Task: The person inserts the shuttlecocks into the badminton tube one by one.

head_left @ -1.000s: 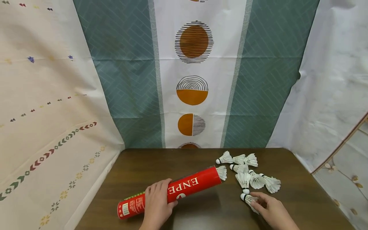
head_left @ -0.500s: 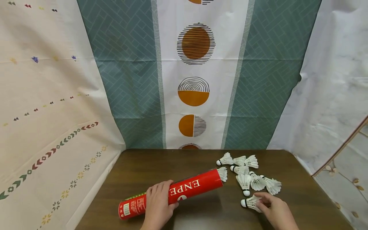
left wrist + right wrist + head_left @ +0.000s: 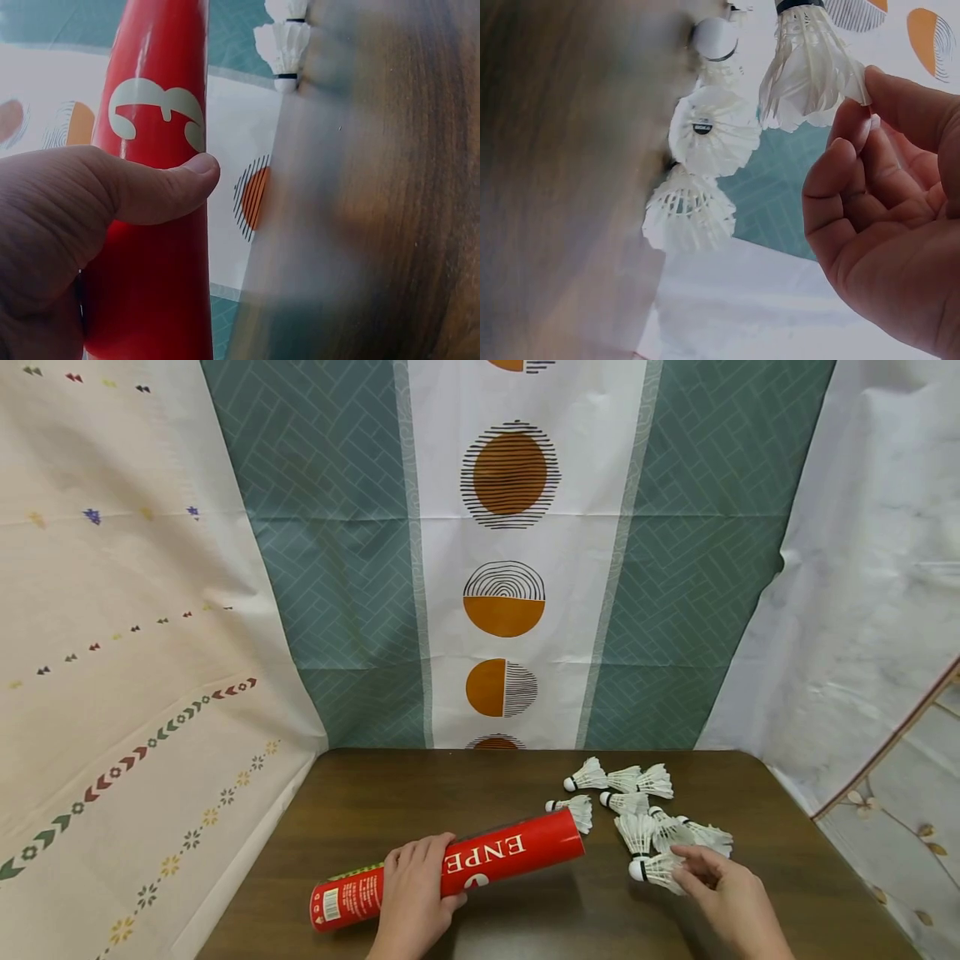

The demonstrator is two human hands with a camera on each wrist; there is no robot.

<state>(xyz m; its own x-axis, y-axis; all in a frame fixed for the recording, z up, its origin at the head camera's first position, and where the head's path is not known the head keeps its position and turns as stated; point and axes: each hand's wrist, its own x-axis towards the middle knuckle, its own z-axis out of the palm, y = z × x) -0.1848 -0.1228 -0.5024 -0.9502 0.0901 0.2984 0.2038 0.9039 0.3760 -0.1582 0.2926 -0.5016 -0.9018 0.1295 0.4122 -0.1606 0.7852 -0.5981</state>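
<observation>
My left hand (image 3: 417,893) grips a red shuttlecock tube (image 3: 517,856) with white lettering, its right end tilted up off the table. In the left wrist view the thumb lies across the red tube (image 3: 150,277). My right hand (image 3: 723,889) pinches the feather skirt edge of a white shuttlecock (image 3: 657,870) between thumb and fingertips, its cork pointing left toward the tube's raised end. The right wrist view shows the held shuttlecock (image 3: 806,71) by its feather rim, with the other fingers of the right hand (image 3: 885,187) curled behind.
Several shuttlecocks lie at the table's right, among them a near one (image 3: 634,833) and a far one (image 3: 587,774). Another shuttlecock (image 3: 573,812) lies just behind the tube's raised end. The brown table (image 3: 420,793) backs onto a patterned cloth (image 3: 345,610).
My right hand has lifted the pinched shuttlecock and turned its cork leftward. The tube's raised end has dipped slightly, showing more of the shuttlecock behind it.
</observation>
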